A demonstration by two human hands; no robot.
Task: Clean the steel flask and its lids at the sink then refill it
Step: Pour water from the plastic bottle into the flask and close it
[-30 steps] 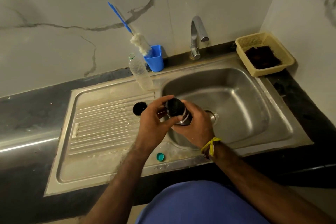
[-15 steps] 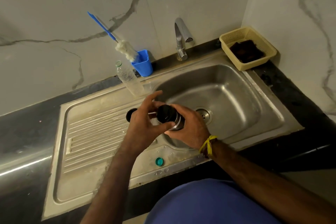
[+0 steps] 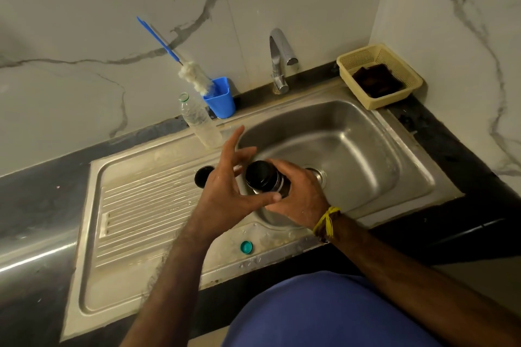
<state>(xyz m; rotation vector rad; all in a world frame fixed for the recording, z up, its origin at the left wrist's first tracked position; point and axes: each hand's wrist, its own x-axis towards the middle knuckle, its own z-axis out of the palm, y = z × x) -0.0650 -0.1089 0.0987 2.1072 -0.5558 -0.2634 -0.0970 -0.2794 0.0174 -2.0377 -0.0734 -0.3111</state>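
While the person stood close against the counter, the right hand (image 3: 298,194) was wrapped around the steel flask (image 3: 277,187), holding it over the near edge of the sink (image 3: 366,155), probably so any drips fell into the basin. A black lid (image 3: 258,177) sat on its mouth. The left hand (image 3: 228,191) hovered beside that lid with fingers spread and gripping nothing, thumb near the flask. Another black lid (image 3: 203,176) lay on the drainboard (image 3: 141,205), a green cap (image 3: 246,247) nearer. Farther back stood a plastic bottle (image 3: 200,121), uncapped, likely for refilling, and the tap (image 3: 279,62).
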